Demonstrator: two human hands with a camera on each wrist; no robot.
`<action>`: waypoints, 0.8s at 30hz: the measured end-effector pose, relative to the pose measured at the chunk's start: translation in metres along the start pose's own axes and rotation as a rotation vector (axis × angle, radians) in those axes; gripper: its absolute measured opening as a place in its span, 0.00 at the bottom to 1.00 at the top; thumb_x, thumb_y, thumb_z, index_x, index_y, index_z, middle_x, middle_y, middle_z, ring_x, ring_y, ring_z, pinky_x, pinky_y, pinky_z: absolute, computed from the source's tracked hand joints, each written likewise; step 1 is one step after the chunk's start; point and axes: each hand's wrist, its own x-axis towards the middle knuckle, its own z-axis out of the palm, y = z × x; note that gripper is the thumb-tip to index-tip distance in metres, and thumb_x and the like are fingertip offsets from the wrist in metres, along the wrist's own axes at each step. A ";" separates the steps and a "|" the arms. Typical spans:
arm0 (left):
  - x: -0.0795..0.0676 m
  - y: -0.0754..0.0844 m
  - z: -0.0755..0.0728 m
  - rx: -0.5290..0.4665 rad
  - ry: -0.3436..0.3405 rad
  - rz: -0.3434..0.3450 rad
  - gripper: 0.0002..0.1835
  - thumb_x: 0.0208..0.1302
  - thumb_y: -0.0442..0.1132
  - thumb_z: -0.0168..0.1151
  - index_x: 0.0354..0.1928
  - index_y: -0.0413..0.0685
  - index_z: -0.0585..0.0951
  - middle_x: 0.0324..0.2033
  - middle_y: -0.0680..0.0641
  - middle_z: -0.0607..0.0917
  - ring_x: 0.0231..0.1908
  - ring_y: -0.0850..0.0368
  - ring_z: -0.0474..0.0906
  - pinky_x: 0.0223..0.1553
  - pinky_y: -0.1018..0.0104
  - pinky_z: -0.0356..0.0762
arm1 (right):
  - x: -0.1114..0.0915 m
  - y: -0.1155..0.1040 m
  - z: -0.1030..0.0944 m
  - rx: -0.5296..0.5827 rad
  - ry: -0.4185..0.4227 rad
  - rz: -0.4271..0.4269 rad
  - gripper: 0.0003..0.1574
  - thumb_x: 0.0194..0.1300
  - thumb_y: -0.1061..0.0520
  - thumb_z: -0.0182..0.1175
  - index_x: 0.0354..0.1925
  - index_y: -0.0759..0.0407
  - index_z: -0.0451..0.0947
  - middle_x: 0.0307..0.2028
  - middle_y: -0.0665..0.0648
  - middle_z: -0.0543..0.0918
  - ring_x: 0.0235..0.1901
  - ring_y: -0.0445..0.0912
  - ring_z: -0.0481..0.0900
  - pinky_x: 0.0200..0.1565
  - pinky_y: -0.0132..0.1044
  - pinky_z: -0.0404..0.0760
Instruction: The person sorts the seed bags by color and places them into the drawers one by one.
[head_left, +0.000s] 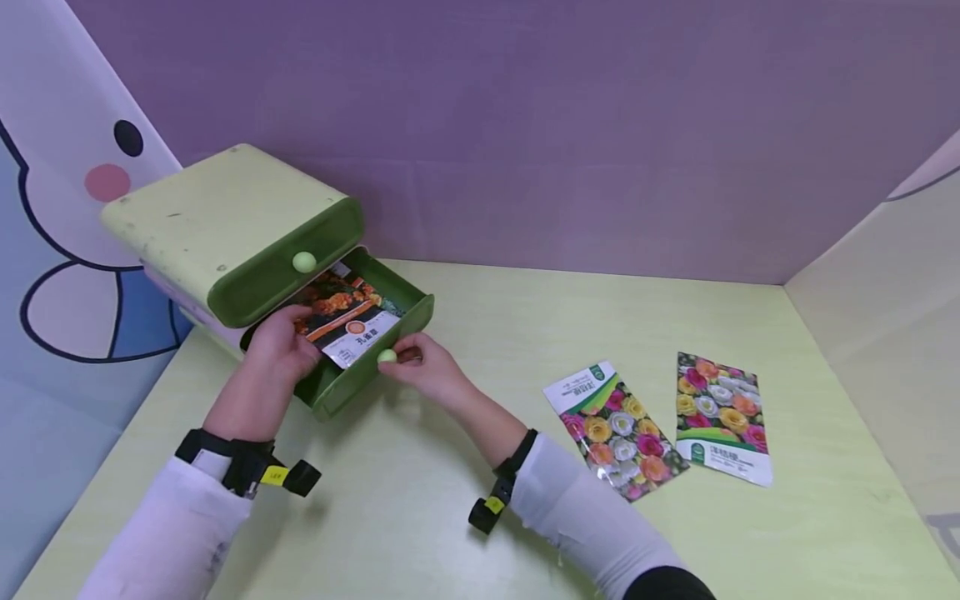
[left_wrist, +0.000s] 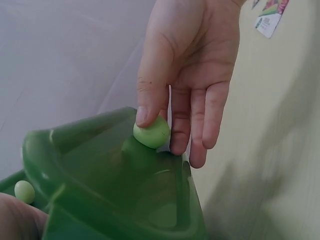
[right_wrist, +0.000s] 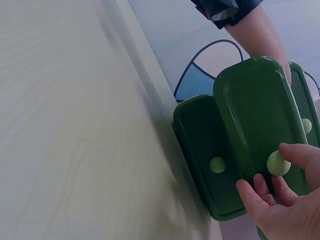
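Note:
A small green drawer cabinet (head_left: 225,217) stands at the left, with its middle drawer (right_wrist: 255,110) pulled out. In that drawer lies a seed packet (head_left: 352,317) printed with orange flowers. My left hand (head_left: 281,350) reaches in at the packet's left edge, its thumb and fingers on either side of it; the fingertips are partly hidden. With thumb and fingers, my right hand (head_left: 427,367) pinches the round light-green knob (left_wrist: 152,133) on the drawer front. The other fingers of that hand hang below the knob.
Two seed packets with multicoloured flowers, one slanted (head_left: 618,429) and one more upright (head_left: 723,417), lie on the pale table (head_left: 487,325) at the right. Above and below the drawer are a closed top drawer (head_left: 292,267) and bottom drawer (right_wrist: 200,135). A purple backdrop (head_left: 562,142) stands behind.

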 end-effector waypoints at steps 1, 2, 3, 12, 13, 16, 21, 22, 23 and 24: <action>-0.002 -0.001 0.001 0.016 0.015 0.007 0.26 0.72 0.35 0.36 0.69 0.56 0.48 0.65 0.53 0.60 0.65 0.61 0.51 0.49 0.64 0.76 | 0.000 0.000 0.000 0.004 -0.001 0.001 0.25 0.55 0.55 0.65 0.47 0.67 0.71 0.43 0.62 0.80 0.41 0.48 0.77 0.45 0.42 0.81; -0.005 -0.002 0.002 0.023 0.017 0.016 0.26 0.72 0.34 0.37 0.69 0.56 0.48 0.65 0.53 0.59 0.65 0.61 0.51 0.48 0.63 0.77 | 0.000 0.000 0.000 0.004 -0.001 0.003 0.25 0.55 0.55 0.65 0.47 0.67 0.71 0.43 0.62 0.80 0.41 0.48 0.77 0.45 0.42 0.81; -0.008 -0.003 0.003 0.016 0.016 0.020 0.27 0.72 0.34 0.37 0.69 0.56 0.48 0.66 0.53 0.58 0.66 0.61 0.51 0.47 0.63 0.77 | 0.001 0.000 0.000 0.006 0.000 0.006 0.25 0.55 0.55 0.65 0.47 0.67 0.71 0.43 0.62 0.80 0.41 0.48 0.77 0.45 0.42 0.81; -0.022 -0.011 0.007 0.018 0.041 0.220 0.19 0.69 0.28 0.40 0.59 0.49 0.57 0.63 0.53 0.60 0.65 0.59 0.51 0.65 0.64 0.55 | -0.015 -0.021 -0.004 0.038 0.001 0.028 0.23 0.58 0.61 0.62 0.49 0.71 0.70 0.46 0.68 0.78 0.44 0.53 0.77 0.49 0.46 0.80; -0.024 -0.012 0.008 0.024 0.060 0.245 0.19 0.69 0.28 0.41 0.59 0.49 0.57 0.63 0.53 0.59 0.65 0.59 0.50 0.66 0.64 0.54 | -0.015 -0.021 -0.004 0.044 -0.001 0.029 0.23 0.58 0.61 0.62 0.49 0.72 0.70 0.47 0.68 0.78 0.45 0.54 0.77 0.49 0.47 0.80; -0.035 -0.019 0.015 0.090 0.098 0.320 0.25 0.69 0.29 0.40 0.66 0.51 0.51 0.68 0.51 0.53 0.66 0.61 0.46 0.69 0.66 0.43 | -0.004 -0.005 -0.002 0.054 0.000 0.023 0.24 0.57 0.59 0.64 0.49 0.70 0.71 0.46 0.67 0.79 0.43 0.52 0.78 0.48 0.47 0.80; -0.047 -0.032 0.019 0.275 0.130 0.378 0.33 0.71 0.32 0.37 0.71 0.49 0.36 0.71 0.58 0.36 0.65 0.69 0.33 0.69 0.69 0.32 | 0.003 0.003 0.000 0.041 0.009 0.017 0.24 0.55 0.56 0.65 0.47 0.68 0.72 0.43 0.63 0.79 0.40 0.49 0.78 0.45 0.43 0.82; -0.049 -0.033 0.019 0.306 0.133 0.382 0.34 0.71 0.32 0.36 0.71 0.50 0.33 0.71 0.58 0.32 0.65 0.71 0.29 0.69 0.69 0.29 | 0.003 0.002 0.000 0.038 0.011 0.016 0.24 0.55 0.56 0.65 0.47 0.67 0.72 0.43 0.63 0.79 0.40 0.48 0.78 0.44 0.42 0.82; -0.050 -0.034 0.020 0.332 0.137 0.384 0.36 0.71 0.32 0.36 0.71 0.51 0.29 0.70 0.59 0.28 0.65 0.71 0.25 0.68 0.69 0.26 | 0.003 0.002 0.000 0.033 0.012 0.017 0.24 0.55 0.55 0.65 0.47 0.67 0.72 0.43 0.62 0.79 0.40 0.48 0.78 0.44 0.42 0.82; -0.052 -0.034 0.020 0.340 0.133 0.388 0.37 0.71 0.32 0.36 0.70 0.51 0.27 0.70 0.59 0.26 0.65 0.71 0.22 0.68 0.68 0.24 | 0.003 0.001 0.000 0.034 0.012 0.017 0.24 0.55 0.55 0.65 0.47 0.67 0.72 0.43 0.62 0.79 0.40 0.48 0.78 0.44 0.42 0.82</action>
